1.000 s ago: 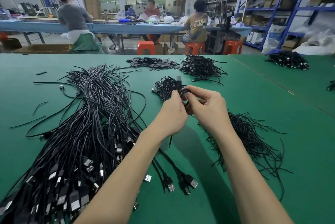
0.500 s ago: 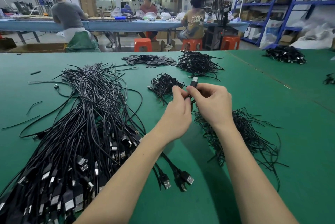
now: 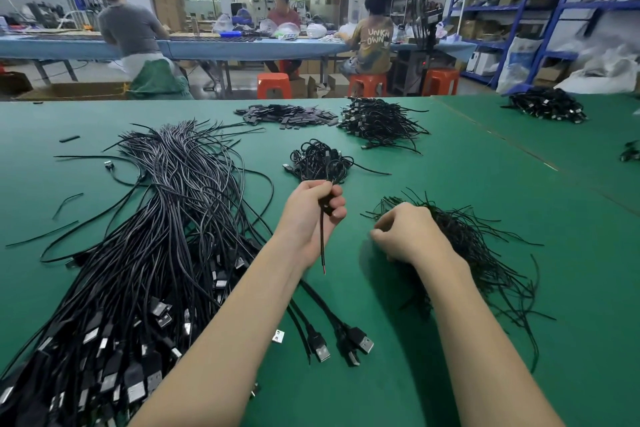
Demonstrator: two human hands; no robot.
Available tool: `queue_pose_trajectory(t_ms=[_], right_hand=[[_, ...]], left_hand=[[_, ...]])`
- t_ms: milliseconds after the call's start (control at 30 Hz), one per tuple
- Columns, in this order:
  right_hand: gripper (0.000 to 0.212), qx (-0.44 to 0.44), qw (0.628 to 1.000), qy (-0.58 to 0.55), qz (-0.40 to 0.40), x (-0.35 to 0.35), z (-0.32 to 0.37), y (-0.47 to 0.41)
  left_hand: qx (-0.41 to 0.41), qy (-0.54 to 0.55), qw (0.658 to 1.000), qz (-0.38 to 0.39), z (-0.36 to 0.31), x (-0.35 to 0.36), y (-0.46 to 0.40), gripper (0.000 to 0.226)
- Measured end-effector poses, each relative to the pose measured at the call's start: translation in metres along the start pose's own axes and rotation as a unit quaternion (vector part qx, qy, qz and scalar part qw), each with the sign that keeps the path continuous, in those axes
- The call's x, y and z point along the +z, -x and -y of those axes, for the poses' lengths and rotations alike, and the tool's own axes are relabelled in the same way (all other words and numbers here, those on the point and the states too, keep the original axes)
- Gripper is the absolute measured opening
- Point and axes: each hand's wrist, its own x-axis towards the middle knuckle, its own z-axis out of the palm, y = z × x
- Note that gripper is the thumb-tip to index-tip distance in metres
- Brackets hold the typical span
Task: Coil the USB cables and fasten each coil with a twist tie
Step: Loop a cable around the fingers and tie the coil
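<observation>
My left hand grips a small coiled black USB cable; its loop sticks up above the fist and a thin tail hangs down below it. My right hand rests on the left edge of a pile of black twist ties, its curled fingers pinching at the ties. A big bundle of uncoiled USB cables lies to the left, plugs toward me. Just beyond my left hand sits a small heap of coiled cables.
On the green table lie a farther cable heap, a pile of flat black pieces and another cable pile at far right. Three loose USB plugs lie under my left forearm. People work at a table behind.
My hands have come apart. The right hand let go of the coil and dropped to the twist tie pile; the left hand keeps the coil and has moved slightly toward me.
</observation>
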Motion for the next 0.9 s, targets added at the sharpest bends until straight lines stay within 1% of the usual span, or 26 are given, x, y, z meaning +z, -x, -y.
queue_pose_trajectory(t_ms=[67, 100, 167, 233, 300, 367, 433, 533, 600, 733, 900], right_hand=[[0.017, -0.002, 1.0, -0.003, -0.026, -0.003, 0.002, 0.0], [0.02, -0.007, 1.0, -0.011, -0.023, -0.007, 0.004, 0.0], [0.024, -0.027, 0.999, -0.041, 0.004, -0.019, 0.008, 0.001], [0.019, -0.054, 0.996, -0.065, 0.03, -0.031, 0.011, 0.005], [0.015, -0.082, 0.992, -0.093, 0.034, -0.038, 0.012, 0.01], [0.017, -0.1, 0.986, -0.135, 0.018, -0.04, 0.013, 0.014], [0.019, -0.131, 0.972, -0.192, -0.026, -0.041, 0.016, 0.016], [0.008, -0.182, 0.943, -0.268, -0.082, -0.039, 0.025, 0.017], [0.009, -0.202, 0.938, -0.259, -0.105, -0.032, 0.029, 0.016], [0.017, -0.24, 0.948, -0.156, -0.14, -0.015, 0.032, 0.013], [0.02, -0.26, 0.939, -0.154, -0.166, -0.01, 0.033, 0.011]], left_hand=[[-0.003, 0.006, 1.0, -0.003, -0.002, -0.001, 0.0, 0.019], [-0.003, 0.007, 1.0, -0.007, -0.002, -0.002, 0.0, 0.019], [-0.005, 0.012, 1.0, -0.014, -0.004, -0.002, 0.001, 0.018], [-0.007, 0.022, 1.0, -0.018, -0.004, -0.002, 0.001, 0.017], [-0.01, 0.023, 1.0, -0.017, -0.005, -0.002, 0.002, 0.015], [-0.009, 0.006, 1.0, -0.017, -0.005, -0.003, 0.002, 0.013], [0.003, -0.024, 1.0, -0.017, -0.004, -0.003, 0.002, 0.012], [0.036, -0.067, 0.997, -0.01, 0.0, -0.002, 0.001, 0.011], [0.054, -0.101, 0.993, 0.001, 0.001, -0.002, 0.0, 0.011], [0.079, -0.162, 0.984, 0.013, 0.002, -0.003, 0.0, 0.015], [0.1, -0.185, 0.978, 0.006, -0.001, -0.002, 0.0, 0.021]])
